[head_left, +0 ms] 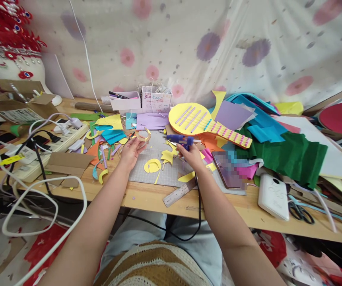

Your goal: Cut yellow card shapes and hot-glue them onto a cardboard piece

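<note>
Between the fingers of my left hand [131,153] is a curved, C-shaped cardboard piece [143,137], held up over the left part of the grey cutting mat [141,174]. My right hand [192,153] is wrapped round a blue glue gun [179,140], its nozzle pointing left toward the cardboard piece but apart from it. A black cord [200,206] hangs from below that hand. Under my hands lie yellow foam scraps, among them a round cut piece [152,165]. A metal ruler [179,193] rests at the mat's front edge.
Behind my right hand lies a yellow lute-shaped craft piece [185,115]. Right of the mat are a phone [229,171], a white power bank [274,196], scissors [300,211] and green sheets [290,159]. Power strips [48,153] with tangled cables crowd the left. White boxes [125,102] stand at the back.
</note>
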Tool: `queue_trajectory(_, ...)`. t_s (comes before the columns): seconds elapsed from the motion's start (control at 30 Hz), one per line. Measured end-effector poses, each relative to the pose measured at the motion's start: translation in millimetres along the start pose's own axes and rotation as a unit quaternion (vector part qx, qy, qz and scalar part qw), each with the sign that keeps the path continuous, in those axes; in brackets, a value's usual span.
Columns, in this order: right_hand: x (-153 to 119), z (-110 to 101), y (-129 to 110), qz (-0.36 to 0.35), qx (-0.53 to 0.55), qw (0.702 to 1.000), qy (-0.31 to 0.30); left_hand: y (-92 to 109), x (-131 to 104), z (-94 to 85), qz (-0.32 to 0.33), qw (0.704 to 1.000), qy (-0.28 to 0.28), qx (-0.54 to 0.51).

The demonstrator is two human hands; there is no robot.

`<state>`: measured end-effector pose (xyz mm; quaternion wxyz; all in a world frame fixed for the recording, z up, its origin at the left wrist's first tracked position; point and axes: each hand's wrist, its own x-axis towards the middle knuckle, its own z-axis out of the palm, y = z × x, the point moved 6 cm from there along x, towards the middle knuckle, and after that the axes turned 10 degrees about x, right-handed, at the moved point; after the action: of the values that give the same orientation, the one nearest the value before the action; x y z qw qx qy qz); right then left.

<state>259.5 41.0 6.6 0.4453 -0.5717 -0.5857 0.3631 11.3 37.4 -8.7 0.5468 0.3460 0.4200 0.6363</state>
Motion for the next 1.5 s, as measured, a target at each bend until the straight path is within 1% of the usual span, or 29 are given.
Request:
queue_trajectory(0.1, 5.4, 15.5, -0.6, -0.035, -0.088, 0.995, 0.003, -2.1, 0.9, -1.8, -0.011, 1.0, 0.01, -0.004)
queue_trajectory(0.17, 9.6, 23.4, -3.9, -0.069, -0.153, 0.986, 0.01, -4.0, 0.2, -1.1, -0.02, 1.0, 0.007, 0.003)
queue_trajectory(0.23, 12.8, 28.8, -5.7, -0.089, -0.202, 0.975, 0.005, -4.9, -0.7, 0.1, -0.022, 1.0, 0.004, 0.008)
queue_trajectory(0.3, 13.4, 30.2, -6.8, -0.104, -0.227, 0.968, -0.001, -5.2, -1.4, 1.6, -0.025, 1.0, 0.001, 0.008)
queue_trajectory(0.37, 10.4, 26.8, -9.4, -0.125, -0.232, 0.965, 0.005, -5.2, -1.7, 3.4, -0.03, 1.0, -0.004, 0.006)
queue_trajectory(0.47, -0.1, 15.4, -18.0, -0.157, -0.232, 0.959, 0.031, -4.5, -1.1, 3.8, -0.037, 0.999, 0.0, -0.008)
queue_trajectory(0.57, -15.9, 1.7, -35.2, -0.19, -0.246, 0.947, 0.077, -3.9, 0.1, 1.5, -0.039, 0.999, 0.013, -0.024)
queue_trajectory(0.6, -21.2, -2.0, -41.3, -0.193, -0.249, 0.944, 0.094, -3.9, 0.4, 0.7, -0.039, 0.999, 0.015, -0.027)
queue_trajectory(0.63, -25.7, -3.6, -45.9, -0.189, -0.242, 0.946, 0.099, -4.0, 0.7, 0.1, -0.039, 0.999, 0.016, -0.029)
queue_trajectory(0.67, -29.4, -1.3, -49.7, -0.189, -0.234, 0.95, 0.08, -4.1, 0.8, -0.4, -0.038, 0.999, 0.016, -0.03)
queue_trajectory(0.7, -32.6, 5.5, -52.7, -0.199, -0.228, 0.952, 0.037, -4.2, 0.8, -0.6, -0.036, 0.999, 0.014, -0.031)
queue_trajectory(0.73, -35.7, 15.5, -54.6, -0.217, -0.224, 0.95, -0.022, -4.2, 0.6, -0.6, -0.034, 0.999, 0.011, -0.032)
queue_trajectory(0.8, -42.6, 39.0, -54.5, -0.269, -0.229, 0.925, -0.139, -3.6, -0.2, 0.4, -0.027, 0.999, 0.001, -0.031)
queue_trajectory(0.83, -45.3, 49.5, -52.5, -0.296, -0.237, 0.907, -0.181, -3.0, -0.8, 1.4, -0.023, 0.999, -0.006, -0.031)
queue_trajectory(0.87, -46.9, 59.0, -49.2, -0.318, -0.251, 0.889, -0.214, -2.4, -1.5, 2.6, -0.02, 0.999, -0.016, -0.03)
queue_trajectory(0.93, -46.8, 73.8, -41.2, -0.344, -0.279, 0.86, -0.256, -1.3, -2.9, 4.9, -0.016, 0.999, -0.035, -0.032)
queue_trajectory(1.0, -45.1, 82.4, -36.2, -0.356, -0.29, 0.844, -0.277, -0.4, -3.9, 6.0, -0.016, 0.998, -0.044, -0.038)
queue_trajectory(1.07, -43.6, 85.0, -35.9, -0.361, -0.288, 0.842, -0.28, 0.1, -4.1, 5.4, -0.018, 0.998, -0.038, -0.043)
queue_trajectory(1.3, -47.0, 75.0, -46.0, -0.369, -0.224, 0.865, -0.257, 0.6, -0.8, 1.4, -0.007, 0.999, -0.014, -0.044)
queue_trajectory(1.37, -48.0, 77.0, -45.0, -0.37, -0.231, 0.859, -0.266, -0.1, 0.9, -1.0, 0.001, 0.999, -0.008, -0.05)
queue_trajectory(1.5, -49.1, 87.8, -42.8, -0.368, -0.27, 0.839, -0.296, -2.1, 3.3, -4.7, 0.009, 0.999, -0.003, -0.053)
